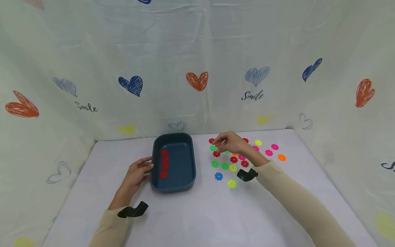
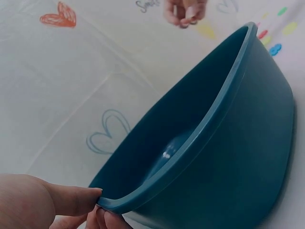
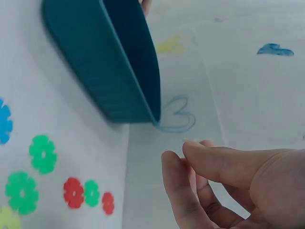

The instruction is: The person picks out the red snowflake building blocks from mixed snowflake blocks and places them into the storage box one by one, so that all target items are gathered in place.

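A dark blue-green rectangular tub stands on the white table, with a column of several red flower-shaped discs along the left of its floor. At its left side, my left hand pinches the rim between thumb and fingers. My right hand hovers over the loose discs to the right of the tub, partly covering some of them. In the right wrist view its thumb and index fingertip lie close together, fingers loosely bent, with nothing showing between them. Near it lie red discs and green discs.
More flower-shaped discs are scattered on the right half of the table: a blue one, yellow ones, pink ones and an orange one. Behind the table hangs a pale sheet printed with hearts.
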The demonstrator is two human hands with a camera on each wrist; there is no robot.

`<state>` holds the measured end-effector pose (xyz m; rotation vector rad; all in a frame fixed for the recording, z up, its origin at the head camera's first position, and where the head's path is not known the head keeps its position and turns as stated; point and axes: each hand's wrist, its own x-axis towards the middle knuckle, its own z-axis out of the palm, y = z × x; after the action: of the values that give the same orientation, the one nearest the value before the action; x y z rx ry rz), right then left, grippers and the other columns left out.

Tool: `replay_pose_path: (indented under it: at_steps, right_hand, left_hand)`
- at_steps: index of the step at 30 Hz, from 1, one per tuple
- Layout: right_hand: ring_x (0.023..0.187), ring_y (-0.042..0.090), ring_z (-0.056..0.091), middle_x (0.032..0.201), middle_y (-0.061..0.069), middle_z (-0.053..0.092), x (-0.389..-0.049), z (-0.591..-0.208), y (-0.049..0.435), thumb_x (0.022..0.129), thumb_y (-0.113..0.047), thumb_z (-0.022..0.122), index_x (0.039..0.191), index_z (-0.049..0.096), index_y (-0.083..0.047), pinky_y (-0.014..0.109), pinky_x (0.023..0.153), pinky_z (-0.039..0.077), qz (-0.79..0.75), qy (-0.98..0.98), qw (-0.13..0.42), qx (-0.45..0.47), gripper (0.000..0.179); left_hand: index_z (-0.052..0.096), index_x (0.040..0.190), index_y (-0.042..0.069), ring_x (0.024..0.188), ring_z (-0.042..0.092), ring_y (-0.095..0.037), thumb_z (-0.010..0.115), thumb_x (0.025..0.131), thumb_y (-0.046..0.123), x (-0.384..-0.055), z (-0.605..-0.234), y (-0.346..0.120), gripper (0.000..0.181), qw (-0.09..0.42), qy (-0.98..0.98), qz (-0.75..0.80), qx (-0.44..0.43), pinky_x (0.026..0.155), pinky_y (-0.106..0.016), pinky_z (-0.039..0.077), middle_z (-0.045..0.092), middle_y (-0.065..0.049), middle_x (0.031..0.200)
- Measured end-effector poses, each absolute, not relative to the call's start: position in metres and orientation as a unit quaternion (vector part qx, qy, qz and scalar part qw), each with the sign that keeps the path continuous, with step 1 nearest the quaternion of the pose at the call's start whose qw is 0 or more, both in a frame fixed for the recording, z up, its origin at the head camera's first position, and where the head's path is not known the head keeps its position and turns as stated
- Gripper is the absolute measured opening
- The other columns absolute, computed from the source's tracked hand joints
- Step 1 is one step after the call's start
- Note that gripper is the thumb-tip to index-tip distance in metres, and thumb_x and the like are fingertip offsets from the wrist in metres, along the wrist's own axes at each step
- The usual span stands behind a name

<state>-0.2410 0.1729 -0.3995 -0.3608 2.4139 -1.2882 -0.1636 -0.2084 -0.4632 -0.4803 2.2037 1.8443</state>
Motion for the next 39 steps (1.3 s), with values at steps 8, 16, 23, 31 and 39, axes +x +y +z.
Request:
replay_pose_path:
  at_steps: [8,16,23,31,39]
  right_hand:
    - [0.094,0.023,0.066,0.114,0.019,0.069,-0.237,-0.413,0.205,0.096,0.001,0.073,0.124,0.07,0.007,0.05,0.097,0.058,-0.465,0.859,0.19,-0.093,0.029]
    - [0.096,0.023,0.067,0.121,0.024,0.068,-0.234,-0.426,0.232,0.098,-0.001,0.071,0.129,0.066,0.009,0.048,0.095,0.059,-0.462,0.863,0.192,-0.073,0.033]
    - [0.096,0.025,0.067,0.113,0.019,0.067,-0.227,-0.431,0.245,0.098,-0.001,0.071,0.128,0.065,0.01,0.044,0.095,0.059,-0.465,0.862,0.195,-0.051,0.033]
    - [0.094,0.023,0.067,0.109,0.015,0.068,-0.224,-0.443,0.258,0.098,-0.003,0.072,0.127,0.067,0.009,0.044,0.094,0.06,-0.453,0.87,0.191,-0.033,0.032]
    - [0.091,0.022,0.066,0.106,0.014,0.068,-0.222,-0.451,0.272,0.097,-0.003,0.072,0.124,0.069,0.008,0.034,0.087,0.06,-0.452,0.872,0.189,-0.019,0.028]
  left_hand:
    - [0.046,0.156,0.0,0.092,0.06,-0.007,0.059,0.108,0.009,-0.163,-0.462,-0.208,0.05,0.114,0.749,0.632,-0.167,0.073,-0.022,0.054,0.06,-0.004,0.118]
    - [0.046,0.156,0.0,0.092,0.059,-0.007,0.059,0.108,0.01,-0.164,-0.462,-0.208,0.051,0.115,0.75,0.629,-0.169,0.073,-0.022,0.053,0.058,-0.006,0.121]
    - [0.046,0.156,0.0,0.092,0.06,-0.006,0.059,0.108,0.009,-0.163,-0.463,-0.208,0.051,0.114,0.749,0.631,-0.168,0.072,-0.023,0.053,0.058,-0.005,0.12]
    - [0.046,0.156,0.0,0.093,0.059,-0.009,0.059,0.108,0.009,-0.163,-0.461,-0.207,0.051,0.115,0.747,0.633,-0.169,0.073,-0.023,0.053,0.058,-0.004,0.117]
    - [0.045,0.157,0.001,0.094,0.059,-0.01,0.059,0.108,0.01,-0.164,-0.46,-0.207,0.051,0.116,0.746,0.632,-0.175,0.073,-0.024,0.053,0.058,-0.006,0.12]
